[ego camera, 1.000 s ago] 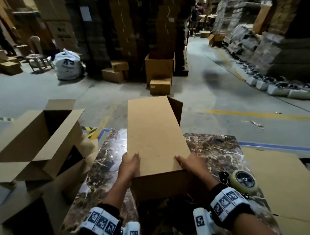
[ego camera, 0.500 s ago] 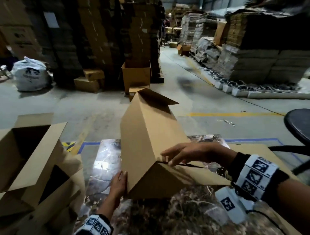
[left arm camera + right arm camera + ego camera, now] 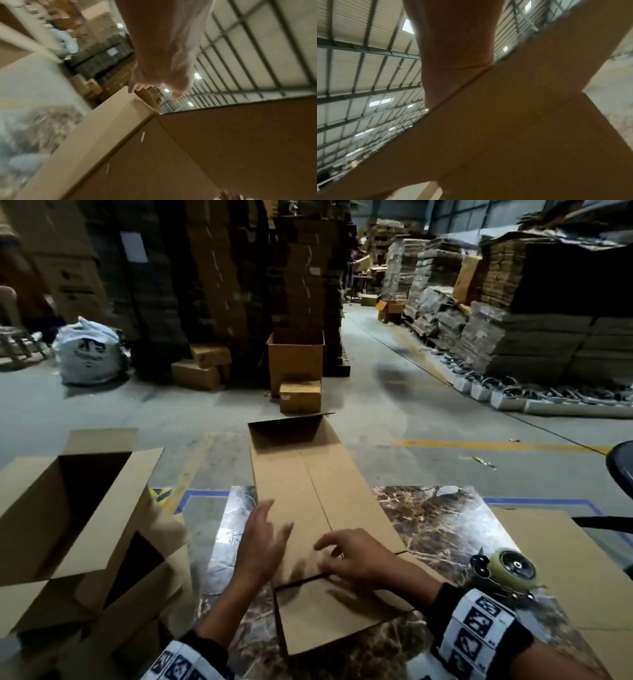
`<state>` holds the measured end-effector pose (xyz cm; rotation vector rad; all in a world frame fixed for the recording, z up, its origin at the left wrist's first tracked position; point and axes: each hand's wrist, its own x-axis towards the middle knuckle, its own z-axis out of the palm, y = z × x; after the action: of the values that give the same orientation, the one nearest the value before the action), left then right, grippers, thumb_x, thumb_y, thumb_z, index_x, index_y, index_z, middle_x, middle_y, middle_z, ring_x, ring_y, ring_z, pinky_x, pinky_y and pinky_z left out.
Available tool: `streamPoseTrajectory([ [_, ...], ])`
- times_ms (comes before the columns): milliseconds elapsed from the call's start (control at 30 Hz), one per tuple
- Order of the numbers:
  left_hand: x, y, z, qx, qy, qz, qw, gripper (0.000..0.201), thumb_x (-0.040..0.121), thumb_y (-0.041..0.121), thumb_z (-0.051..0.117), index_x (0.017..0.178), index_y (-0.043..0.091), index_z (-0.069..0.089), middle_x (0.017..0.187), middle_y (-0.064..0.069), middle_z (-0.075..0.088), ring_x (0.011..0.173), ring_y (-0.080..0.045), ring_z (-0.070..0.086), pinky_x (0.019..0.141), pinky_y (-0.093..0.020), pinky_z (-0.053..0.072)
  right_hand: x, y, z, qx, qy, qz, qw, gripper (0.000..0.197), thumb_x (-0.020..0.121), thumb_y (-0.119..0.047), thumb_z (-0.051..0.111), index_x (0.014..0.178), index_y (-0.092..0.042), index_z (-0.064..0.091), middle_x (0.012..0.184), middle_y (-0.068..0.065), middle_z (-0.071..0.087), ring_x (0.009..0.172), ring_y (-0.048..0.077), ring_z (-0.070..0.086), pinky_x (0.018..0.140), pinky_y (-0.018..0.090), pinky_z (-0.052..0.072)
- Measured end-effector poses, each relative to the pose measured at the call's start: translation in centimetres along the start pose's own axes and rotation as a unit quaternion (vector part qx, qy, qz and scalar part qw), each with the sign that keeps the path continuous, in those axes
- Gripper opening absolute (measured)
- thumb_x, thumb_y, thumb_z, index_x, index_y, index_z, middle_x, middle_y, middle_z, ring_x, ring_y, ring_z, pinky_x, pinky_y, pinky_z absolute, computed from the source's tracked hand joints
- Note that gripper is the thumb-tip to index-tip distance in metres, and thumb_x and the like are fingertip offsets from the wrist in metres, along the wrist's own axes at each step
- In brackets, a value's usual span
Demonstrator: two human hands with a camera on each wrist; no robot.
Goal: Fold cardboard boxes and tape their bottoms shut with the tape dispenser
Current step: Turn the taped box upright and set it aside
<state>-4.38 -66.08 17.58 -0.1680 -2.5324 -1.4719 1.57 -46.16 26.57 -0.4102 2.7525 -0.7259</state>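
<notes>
- Two flaps meeting along a seam on the box (image 3: 308, 508), untaped and held down only by hand pressure; likely to spring up once pressure lifts.
- Could slide off the table (image 3: 445, 529): far end of box overhangs the edge, so a hard push at the near end may tip or skid it.
- Near flap (image 3: 325, 614) sticking out toward the body, not folded in; could snag a sleeve or get creased.
- Left hand (image 3: 262, 542) released, fingers spread and straight, over the left flap near its edge; contact not clear.
- Right hand (image 3: 356, 559) loosely spread, fingertips down on the right flap beside the seam, gripping nothing.
- Dispenser (image 3: 507, 573) lying on the table, right of the box, just beyond the right wrist, untouched.
</notes>
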Motion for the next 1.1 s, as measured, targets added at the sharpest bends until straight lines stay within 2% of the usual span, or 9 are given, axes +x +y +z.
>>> streamPoseTrajectory([
  [167,0.8,3.0,1.8,0.282,-0.203,0.274,0.897,0.050,0.089,0.038,0.029,0.110,0.015,0.068,0.123,-0.004,0.064,0.128,-0.027,0.049,0.106,-0.042,0.042,3.0,2.9,-1.0,-0.171,0.016,0.126,0.977,0.066,0.086,-0.052,0.058,0.144,-0.027,0.040,0.156,0.010,0.028,0.141,0.037,0.027,0.112,0.049,0.033],
  [333,2.6,3.8,4.1,0.395,-0.282,0.334,0.808,0.036,0.093,0.036,0.037,0.114,0.025,0.063,0.123,-0.001,0.057,0.130,-0.022,0.042,0.101,-0.039,0.036,3.7,4.8,0.2,-0.158,-0.053,0.203,0.965,0.099,0.085,-0.070,0.048,0.156,-0.015,0.007,0.160,0.028,0.002,0.147,0.049,-0.005,0.115,0.066,0.003],
  [400,3.5,3.8,3.8,0.399,-0.315,0.332,0.794,0.038,0.094,0.037,0.036,0.123,0.030,0.060,0.132,0.000,0.053,0.137,-0.023,0.036,0.104,-0.042,0.034,4.0,5.5,0.1,-0.165,-0.052,0.207,0.963,0.106,0.078,-0.075,0.048,0.155,-0.015,0.008,0.159,0.029,0.006,0.147,0.048,-0.001,0.116,0.066,0.004],
  [533,3.6,5.5,2.9,0.422,-0.382,0.284,0.772,0.050,0.101,0.038,0.026,0.151,0.034,0.029,0.163,-0.001,0.016,0.150,-0.028,0.010,0.117,-0.053,0.019,3.7,5.9,-2.6,-0.069,0.013,0.189,0.979,0.094,0.065,-0.074,0.057,0.137,-0.016,0.041,0.138,0.019,0.048,0.123,0.035,0.049,0.103,0.043,0.041],
  [600,3.3,6.8,3.2,0.421,-0.396,0.263,0.772,0.049,0.102,0.038,0.026,0.150,0.031,0.034,0.164,-0.005,0.013,0.151,-0.031,0.002,0.118,-0.055,0.013,3.1,5.9,-4.0,-0.004,0.052,0.166,0.985,0.080,0.069,-0.065,0.063,0.130,-0.015,0.051,0.127,0.013,0.059,0.109,0.029,0.057,0.089,0.035,0.048],
  [700,3.4,9.0,4.2,0.429,-0.385,0.272,0.770,0.049,0.100,0.046,0.025,0.134,0.024,0.053,0.148,-0.009,0.041,0.146,-0.034,0.018,0.113,-0.055,0.024,2.6,6.3,-5.5,0.042,0.086,0.162,0.982,0.069,0.077,-0.044,0.072,0.136,-0.013,0.053,0.134,0.010,0.059,0.115,0.025,0.058,0.084,0.026,0.045],
  [867,4.9,12.2,3.2,0.381,-0.266,0.347,0.814,0.061,0.098,0.059,0.022,0.090,0.018,0.066,0.086,-0.003,0.056,0.086,-0.018,0.050,0.077,-0.040,0.045,1.1,8.3,-8.2,0.077,0.167,0.165,0.969,0.044,0.077,-0.033,0.071,0.117,-0.016,0.069,0.116,0.009,0.069,0.105,0.025,0.065,0.082,0.027,0.050],
  [967,6.1,13.2,-0.1,0.360,-0.241,0.292,0.853,0.069,0.092,0.064,0.023,0.064,0.012,0.059,0.070,-0.006,0.054,0.070,-0.018,0.049,0.067,-0.038,0.043,-0.2,10.6,-10.6,0.138,0.234,0.174,0.947,0.024,0.081,-0.023,0.067,0.102,-0.014,0.074,0.102,0.010,0.072,0.091,0.025,0.066,0.074,0.033,0.055],
  [1100,6.0,13.8,-4.2,0.384,-0.200,0.203,0.878,0.058,0.085,0.060,0.039,0.059,0.010,0.056,0.067,-0.009,0.056,0.062,-0.022,0.052,0.060,-0.038,0.046,-1.2,13.0,-11.9,0.189,0.231,0.175,0.938,0.039,0.083,-0.014,0.064,0.122,-0.013,0.064,0.112,0.012,0.065,0.089,0.024,0.063,0.068,0.038,0.059],
])
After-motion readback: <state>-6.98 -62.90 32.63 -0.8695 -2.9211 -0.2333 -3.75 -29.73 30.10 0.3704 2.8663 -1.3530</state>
